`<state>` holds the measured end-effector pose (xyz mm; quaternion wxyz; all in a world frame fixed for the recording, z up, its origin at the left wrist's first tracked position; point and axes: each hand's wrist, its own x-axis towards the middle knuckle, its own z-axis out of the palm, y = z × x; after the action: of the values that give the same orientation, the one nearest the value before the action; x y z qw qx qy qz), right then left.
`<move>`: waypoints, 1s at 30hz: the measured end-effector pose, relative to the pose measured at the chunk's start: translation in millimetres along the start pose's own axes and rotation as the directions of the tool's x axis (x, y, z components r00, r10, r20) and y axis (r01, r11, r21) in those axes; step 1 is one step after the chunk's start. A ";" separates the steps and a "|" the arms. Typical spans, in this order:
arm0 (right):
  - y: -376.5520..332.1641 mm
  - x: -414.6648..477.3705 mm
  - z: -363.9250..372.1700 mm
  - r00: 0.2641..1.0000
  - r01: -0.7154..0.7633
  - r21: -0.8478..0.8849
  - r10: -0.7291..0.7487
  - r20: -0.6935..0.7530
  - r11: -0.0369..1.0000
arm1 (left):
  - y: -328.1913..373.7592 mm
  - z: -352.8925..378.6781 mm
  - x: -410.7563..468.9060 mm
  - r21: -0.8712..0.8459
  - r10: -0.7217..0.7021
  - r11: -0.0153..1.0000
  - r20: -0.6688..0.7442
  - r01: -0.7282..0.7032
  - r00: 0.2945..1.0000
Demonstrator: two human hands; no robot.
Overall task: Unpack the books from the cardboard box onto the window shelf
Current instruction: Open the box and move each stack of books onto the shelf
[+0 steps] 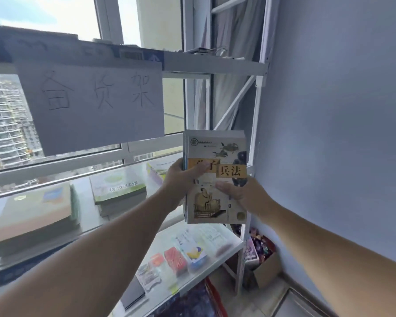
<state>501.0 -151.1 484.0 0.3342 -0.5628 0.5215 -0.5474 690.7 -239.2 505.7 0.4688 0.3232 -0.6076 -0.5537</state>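
Observation:
I hold a stack of books (217, 154) upright in front of the window shelf (89, 216), its top cover pale with an orange title band and ink drawings. My left hand (181, 177) grips the stack's left edge, thumb across the cover. My right hand (242, 193) grips the right edge lower down, thumb on the cover. The stack hangs above the shelf's right end. Several book piles lie on the shelf: a beige one (32, 213) at left, a green one (118, 191) in the middle, another (157, 170) behind my left hand. A cardboard box (266, 268) sits on the floor at right.
A paper sign (94, 106) with handwriting hangs from the upper shelf (215, 65). A lower shelf (224, 248) carries several small packs and booklets. A red basket (215, 298) stands beneath it. The grey wall (329, 133) closes the right side; window glass lies behind the shelving.

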 end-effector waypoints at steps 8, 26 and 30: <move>32.3 117.9 -80.8 1.000 0.019 -0.026 -0.020 -0.022 0.999 | -1.5 54.0 126.0 0.056 0.039 0.997 0.085 -0.044 0.996; 149.2 368.0 -159.2 0.922 0.047 0.053 -0.063 0.383 0.998 | -83.5 84.2 313.4 0.208 -0.019 0.976 -0.203 0.062 0.979; 178.1 388.7 -144.1 0.923 0.000 0.122 -0.047 0.383 0.993 | -97.9 72.4 324.2 0.310 -0.028 0.945 -0.242 0.104 0.970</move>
<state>267.0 -534.9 444.8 0.4565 -0.6446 0.4051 -0.4604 497.1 -525.5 482.6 0.4594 0.4784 -0.6187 -0.4210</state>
